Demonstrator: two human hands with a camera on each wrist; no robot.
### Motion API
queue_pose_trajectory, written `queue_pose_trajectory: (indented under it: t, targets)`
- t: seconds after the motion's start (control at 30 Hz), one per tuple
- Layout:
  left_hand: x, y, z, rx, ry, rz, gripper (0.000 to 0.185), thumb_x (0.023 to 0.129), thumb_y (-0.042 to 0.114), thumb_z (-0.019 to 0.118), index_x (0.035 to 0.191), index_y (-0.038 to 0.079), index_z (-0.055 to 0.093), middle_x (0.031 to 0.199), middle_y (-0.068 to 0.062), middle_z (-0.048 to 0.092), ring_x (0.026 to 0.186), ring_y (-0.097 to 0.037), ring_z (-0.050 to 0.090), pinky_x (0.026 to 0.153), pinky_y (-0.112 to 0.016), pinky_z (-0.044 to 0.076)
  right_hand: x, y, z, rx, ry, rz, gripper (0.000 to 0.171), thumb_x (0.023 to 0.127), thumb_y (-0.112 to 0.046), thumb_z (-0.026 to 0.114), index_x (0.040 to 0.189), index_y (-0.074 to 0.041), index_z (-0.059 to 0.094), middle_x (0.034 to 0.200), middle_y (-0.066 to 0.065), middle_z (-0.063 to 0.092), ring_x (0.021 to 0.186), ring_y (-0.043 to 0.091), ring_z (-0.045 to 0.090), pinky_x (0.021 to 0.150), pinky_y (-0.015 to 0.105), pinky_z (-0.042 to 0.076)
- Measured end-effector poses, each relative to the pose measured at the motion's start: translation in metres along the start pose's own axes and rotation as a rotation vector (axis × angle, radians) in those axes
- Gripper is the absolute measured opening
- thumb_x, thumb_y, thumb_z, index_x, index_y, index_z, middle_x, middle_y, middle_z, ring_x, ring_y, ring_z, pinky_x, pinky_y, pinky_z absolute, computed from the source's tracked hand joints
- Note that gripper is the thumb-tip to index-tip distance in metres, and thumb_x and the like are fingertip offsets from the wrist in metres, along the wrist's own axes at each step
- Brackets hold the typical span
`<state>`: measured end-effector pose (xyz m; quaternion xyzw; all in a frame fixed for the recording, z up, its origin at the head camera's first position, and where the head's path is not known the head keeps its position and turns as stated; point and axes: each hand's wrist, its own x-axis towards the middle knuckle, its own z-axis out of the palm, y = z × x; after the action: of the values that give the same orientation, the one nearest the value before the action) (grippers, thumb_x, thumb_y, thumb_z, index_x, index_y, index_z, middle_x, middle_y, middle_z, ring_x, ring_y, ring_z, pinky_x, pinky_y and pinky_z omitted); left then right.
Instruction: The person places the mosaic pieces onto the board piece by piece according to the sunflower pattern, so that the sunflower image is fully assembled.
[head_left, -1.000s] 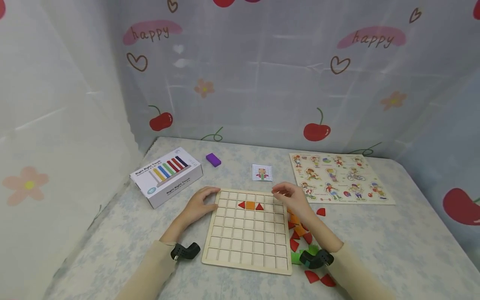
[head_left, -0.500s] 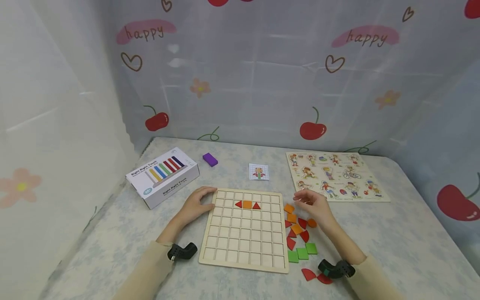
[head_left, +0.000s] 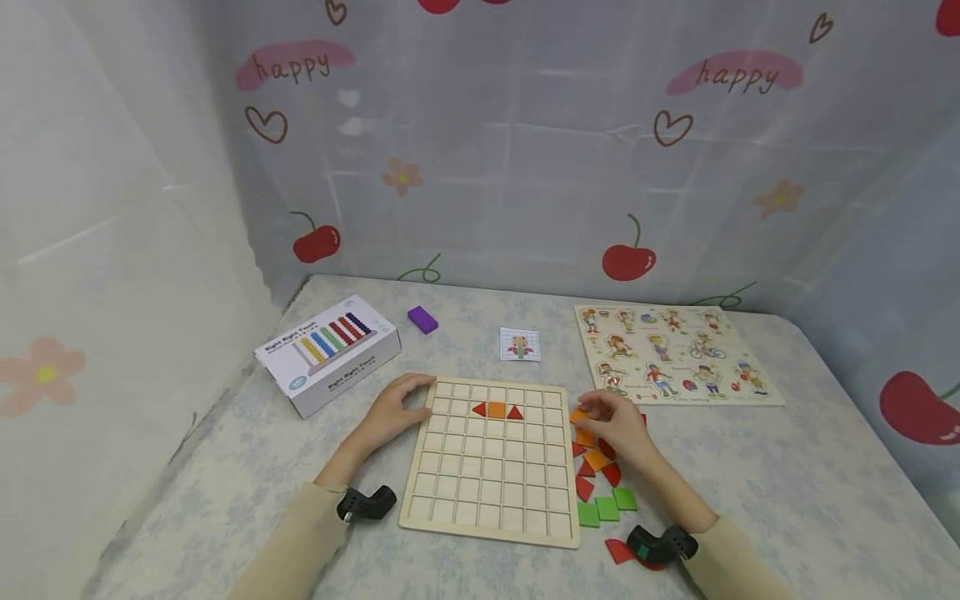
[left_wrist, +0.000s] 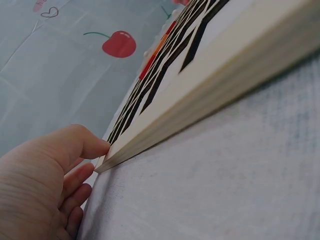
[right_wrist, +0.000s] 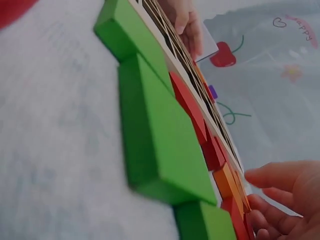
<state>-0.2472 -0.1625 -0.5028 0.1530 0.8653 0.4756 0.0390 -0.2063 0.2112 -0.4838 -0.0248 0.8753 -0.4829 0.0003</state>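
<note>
Head view: a wooden grid board (head_left: pixel 491 467) lies flat on the table (head_left: pixel 787 483). Three of its cells, in the second row from the far edge, are filled: a red triangle (head_left: pixel 479 409), an orange square (head_left: pixel 497 409) and a second red triangle (head_left: pixel 514 412), side by side. The other visible cells hold nothing. The left hand (head_left: pixel 393 412) rests on the board's far left corner, fingers relaxed and grasping nothing. The right hand (head_left: pixel 618 425) hovers over the loose pieces (head_left: pixel 596 471) just beside the board's right edge, fingers curled down at an orange piece (head_left: pixel 579 415); whether it is pinched cannot be told. A white box (head_left: pixel 330 354), a purple block (head_left: pixel 422 319), a pattern card (head_left: pixel 520 343) and a picture puzzle (head_left: pixel 675 354) lie farther back.

Left wrist view: the left hand (left_wrist: pixel 45 185) touches the board (left_wrist: pixel 210 80) at its corner, thumb against the edge.

Right wrist view: green squares (right_wrist: pixel 155 135) lie beside the board's edge; the right hand's fingertips (right_wrist: pixel 262 207) reach the orange and red pieces.
</note>
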Motion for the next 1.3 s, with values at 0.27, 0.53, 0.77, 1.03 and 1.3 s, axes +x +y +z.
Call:
queue_pose_trajectory:
  t: [0.27, 0.53, 0.77, 1.03, 1.3]
  targets:
    - [0.001, 0.000, 0.002, -0.001, -0.003, 0.011, 0.051, 0.084, 0.015, 0.070, 0.133, 0.014, 0.055, 0.139, -0.006, 0.052, 0.137, -0.027, 0.040, 0.118, -0.046, 0.028, 0.000, 0.003, 0.004, -0.068, 0.067, 0.034, 0.029, 0.078, -0.004, 0.074, 0.106, -0.001, 0.066, 0.100, 0.015, 0.067, 0.080, 0.014, 0.053, 0.067, 0.016, 0.046]
    - [0.000, 0.002, 0.002, -0.010, 0.002, 0.002, 0.051, 0.083, 0.014, 0.070, 0.132, 0.012, 0.056, 0.138, -0.007, 0.053, 0.137, -0.028, 0.040, 0.118, -0.047, 0.028, -0.002, 0.002, 0.002, -0.047, 0.085, 0.053, 0.030, 0.080, -0.002, 0.070, 0.109, 0.001, 0.065, 0.105, 0.017, 0.065, 0.085, 0.018, 0.053, 0.068, 0.014, 0.047]
    - [-0.001, 0.003, 0.001, -0.008, 0.005, -0.007, 0.051, 0.083, 0.013, 0.070, 0.132, 0.012, 0.056, 0.138, -0.007, 0.052, 0.137, -0.028, 0.040, 0.117, -0.046, 0.028, 0.001, 0.005, 0.001, -0.052, 0.082, 0.055, 0.031, 0.080, -0.002, 0.071, 0.111, 0.001, 0.064, 0.105, 0.017, 0.065, 0.086, 0.018, 0.054, 0.069, 0.013, 0.047]
    - [0.000, 0.004, 0.000, -0.013, -0.004, 0.003, 0.051, 0.084, 0.014, 0.070, 0.132, 0.012, 0.055, 0.139, -0.007, 0.052, 0.137, -0.028, 0.040, 0.117, -0.047, 0.028, 0.001, 0.003, 0.000, 0.006, 0.098, 0.036, 0.031, 0.080, -0.007, 0.072, 0.109, 0.000, 0.065, 0.099, 0.016, 0.064, 0.081, 0.012, 0.053, 0.067, 0.016, 0.047]
    - [-0.001, 0.001, 0.000, -0.016, -0.003, -0.006, 0.051, 0.084, 0.015, 0.071, 0.132, 0.014, 0.056, 0.138, -0.006, 0.053, 0.137, -0.027, 0.040, 0.117, -0.047, 0.029, -0.002, -0.023, 0.008, 0.062, 0.097, -0.069, 0.028, 0.080, -0.007, 0.073, 0.107, 0.000, 0.067, 0.104, 0.018, 0.067, 0.080, 0.006, 0.055, 0.068, 0.017, 0.049]
